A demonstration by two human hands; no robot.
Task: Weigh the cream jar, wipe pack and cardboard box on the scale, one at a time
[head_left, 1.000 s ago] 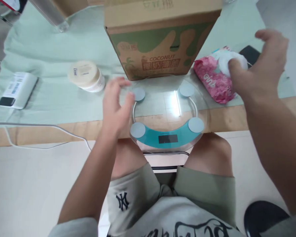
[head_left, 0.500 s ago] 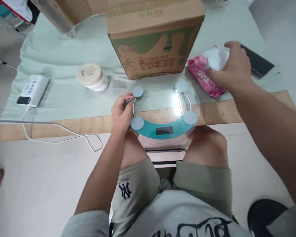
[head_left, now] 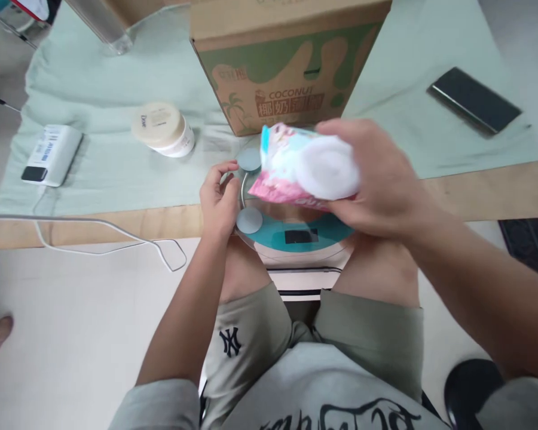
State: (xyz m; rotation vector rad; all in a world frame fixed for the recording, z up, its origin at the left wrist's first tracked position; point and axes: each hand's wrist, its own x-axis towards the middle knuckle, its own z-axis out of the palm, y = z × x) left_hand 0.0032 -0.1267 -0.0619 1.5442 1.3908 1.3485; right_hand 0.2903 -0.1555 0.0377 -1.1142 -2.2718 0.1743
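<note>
Holding a soft pink pack (head_left: 278,167) over the glass scale (head_left: 273,232) seemed the step in hand; its three-o'clock end was clamped by the right hand (head_left: 381,179). At the scale's nine-o'clock rim, the left hand (head_left: 219,202) was placed, grip unclear. Level support seemed called for next.

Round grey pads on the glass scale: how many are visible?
2: the far-left pad and the near-left pad, both beside the left hand. More may be hidden behind the pink packet and right hand.

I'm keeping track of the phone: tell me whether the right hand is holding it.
No, the right hand holds the pink packet, while the phone lies on the green cloth.
</note>
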